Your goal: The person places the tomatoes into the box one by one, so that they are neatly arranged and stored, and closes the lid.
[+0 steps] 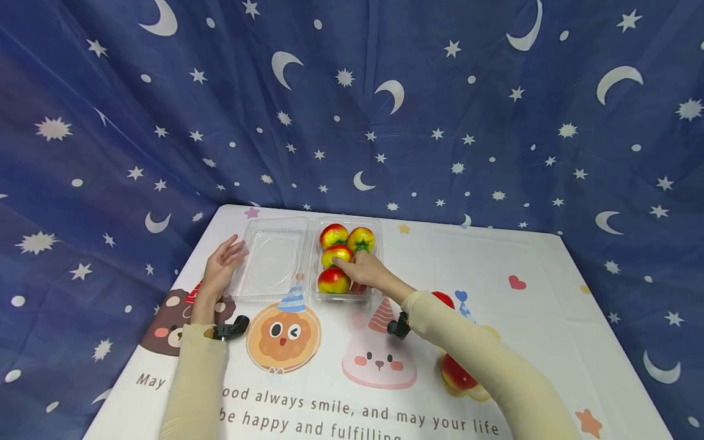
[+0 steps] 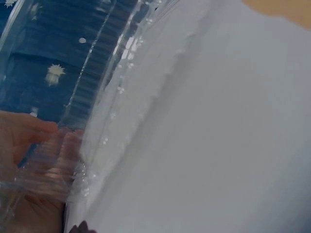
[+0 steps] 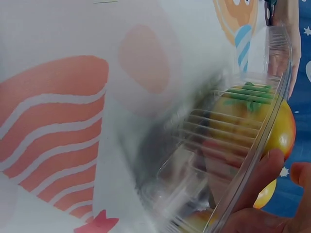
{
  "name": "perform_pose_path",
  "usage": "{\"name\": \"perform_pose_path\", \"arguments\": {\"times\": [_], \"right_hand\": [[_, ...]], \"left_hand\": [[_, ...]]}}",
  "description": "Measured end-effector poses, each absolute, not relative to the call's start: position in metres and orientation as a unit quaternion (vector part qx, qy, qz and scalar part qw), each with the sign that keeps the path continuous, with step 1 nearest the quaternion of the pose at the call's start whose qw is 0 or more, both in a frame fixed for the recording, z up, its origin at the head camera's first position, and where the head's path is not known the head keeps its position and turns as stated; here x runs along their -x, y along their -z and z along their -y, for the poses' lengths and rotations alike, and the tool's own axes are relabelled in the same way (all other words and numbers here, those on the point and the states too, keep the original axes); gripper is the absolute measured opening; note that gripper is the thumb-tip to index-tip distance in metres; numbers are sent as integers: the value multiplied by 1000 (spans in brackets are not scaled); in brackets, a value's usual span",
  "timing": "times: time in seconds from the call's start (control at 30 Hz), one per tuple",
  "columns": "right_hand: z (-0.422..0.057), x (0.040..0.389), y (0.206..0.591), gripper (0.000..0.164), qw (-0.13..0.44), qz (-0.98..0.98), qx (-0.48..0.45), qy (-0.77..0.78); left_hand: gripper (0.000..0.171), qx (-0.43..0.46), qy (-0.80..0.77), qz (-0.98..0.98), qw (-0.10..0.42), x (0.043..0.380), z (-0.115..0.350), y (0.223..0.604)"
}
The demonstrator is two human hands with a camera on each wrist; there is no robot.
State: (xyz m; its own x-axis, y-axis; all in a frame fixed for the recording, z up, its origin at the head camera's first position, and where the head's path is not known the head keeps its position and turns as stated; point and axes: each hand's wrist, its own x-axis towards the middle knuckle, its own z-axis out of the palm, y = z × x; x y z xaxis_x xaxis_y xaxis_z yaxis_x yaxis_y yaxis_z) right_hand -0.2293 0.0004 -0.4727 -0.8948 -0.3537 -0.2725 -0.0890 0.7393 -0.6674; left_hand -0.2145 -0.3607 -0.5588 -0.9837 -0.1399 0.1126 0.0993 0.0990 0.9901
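Observation:
A clear plastic clamshell box lies spread at the back of the table. Its base (image 1: 376, 292) holds several red-and-yellow persimmons; one at the back right (image 1: 360, 237) shows a green leafy top. My right hand (image 1: 367, 269) reaches over the base's right side and grips the middle persimmon (image 1: 333, 254), thumb lying across it. In the right wrist view, the base's ribbed wall partly covers the fingers (image 3: 265, 177). My left hand (image 1: 221, 269) is at the left edge of the lid (image 1: 275, 263), fingers loosely spread. The left wrist view shows these fingers (image 2: 63, 150) through clear plastic.
Under my right forearm, two more red fruits lie on the table, one farther back (image 1: 443, 299) and one nearer (image 1: 458, 374). A printed white cloth (image 1: 528, 342) covers the table. A blue curtain (image 1: 418, 177) with moons and stars hangs behind.

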Motion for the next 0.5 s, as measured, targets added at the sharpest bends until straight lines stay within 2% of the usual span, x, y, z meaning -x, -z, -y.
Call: {"name": "perform_pose_path", "arguments": {"times": [0.17,0.5], "right_hand": [[-6,228,470,57,207,-906,123,347],[-37,234,441,55,180,-909,122,355]], "left_hand": [[61,-11,673,735,82,213,358,552],[60,-17,659,748,79,200,348,529]]}}
